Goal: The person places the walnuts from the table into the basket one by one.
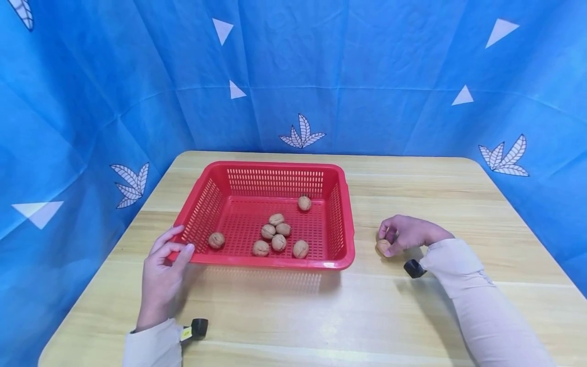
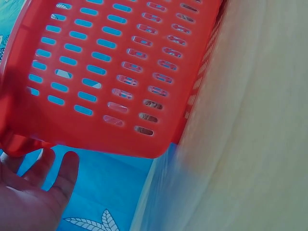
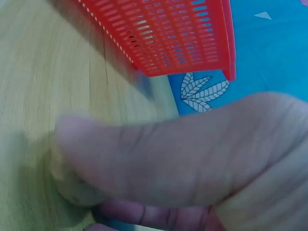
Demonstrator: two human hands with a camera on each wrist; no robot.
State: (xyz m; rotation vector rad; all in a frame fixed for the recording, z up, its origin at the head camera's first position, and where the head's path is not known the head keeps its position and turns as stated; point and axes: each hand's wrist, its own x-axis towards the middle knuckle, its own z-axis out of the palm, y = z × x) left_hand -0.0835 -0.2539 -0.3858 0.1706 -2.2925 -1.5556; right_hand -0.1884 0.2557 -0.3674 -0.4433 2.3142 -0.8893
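A red plastic basket with slotted walls holds several walnuts on its floor, some bunched near the middle. At its near left corner my left hand grips the rim, thumb on top. The left wrist view shows the fingers of that hand at the rim beside the slotted basket wall. To the right of the basket, my right hand pinches a single walnut at the table surface. Up close in the right wrist view, the thumb covers much of that walnut.
Pale wooden table lies beneath everything. A blue cloth with white triangles and leaf prints hangs behind and at both sides. Black wrist cameras jut out beside each cuff.
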